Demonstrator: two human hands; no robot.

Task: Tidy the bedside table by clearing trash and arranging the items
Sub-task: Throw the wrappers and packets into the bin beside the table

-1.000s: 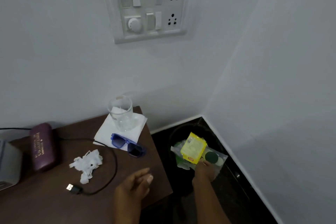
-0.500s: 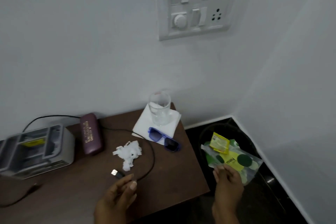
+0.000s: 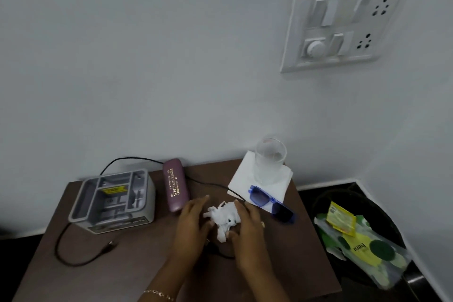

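A crumpled white tissue (image 3: 225, 218) lies on the brown bedside table (image 3: 122, 267). My left hand (image 3: 192, 222) cups it from the left and my right hand (image 3: 247, 225) from the right, fingers touching its edges. Blue sunglasses (image 3: 270, 203) rest partly on a white napkin (image 3: 241, 176) under an empty glass (image 3: 269, 162). A maroon spectacle case (image 3: 175, 187) and a grey organiser box (image 3: 112, 201) stand to the left. A black cable (image 3: 73, 258) runs across the table, partly hidden by my hands.
A dark bin (image 3: 382, 213) on the floor to the right holds a yellow packet (image 3: 342, 219) and a green-and-yellow plastic wrapper (image 3: 367, 250). A switchboard (image 3: 343, 24) is on the wall. The walls meet in a corner at the right.
My right hand came back from the bin, leaving the wrappers there. Both hands moved to the tissue and closed in around it. The view shifted left.
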